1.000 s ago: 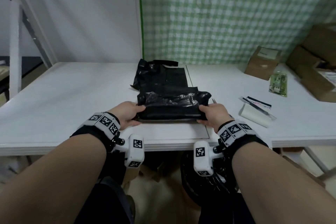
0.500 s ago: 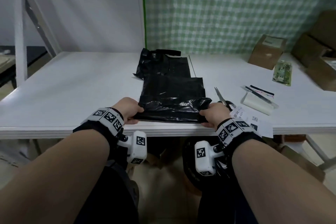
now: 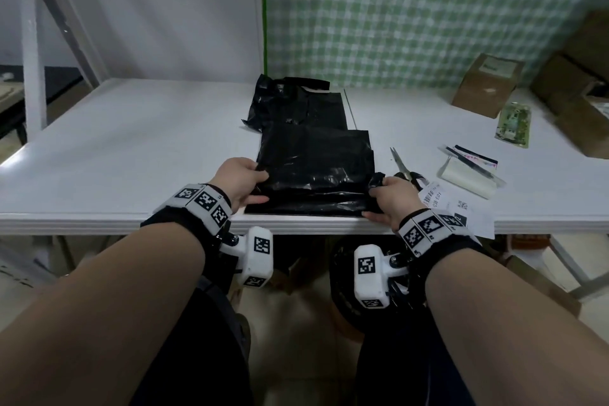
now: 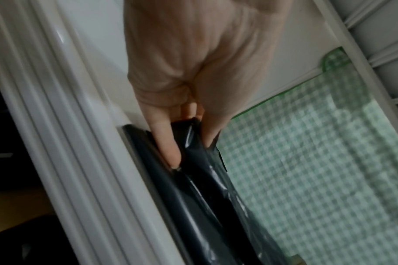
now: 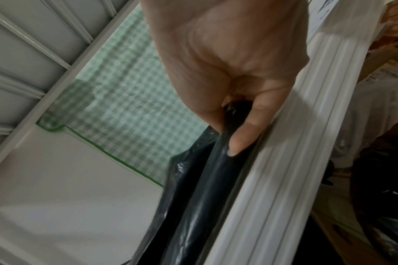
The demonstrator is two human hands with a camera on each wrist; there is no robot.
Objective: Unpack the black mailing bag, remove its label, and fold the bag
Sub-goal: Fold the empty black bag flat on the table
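Where hands pinch bag (image 3: pixel 314 171), label (image 3: pixel 435 198) reads "038 E01".

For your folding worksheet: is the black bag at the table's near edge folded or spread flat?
Partly folded: the black bag shows stacked layers, both hands pinching its ends.

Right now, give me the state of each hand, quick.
Left hand: closed, pinching the left edge of the black mailing bag.
Right hand: closed, pinching the bag's right edge.
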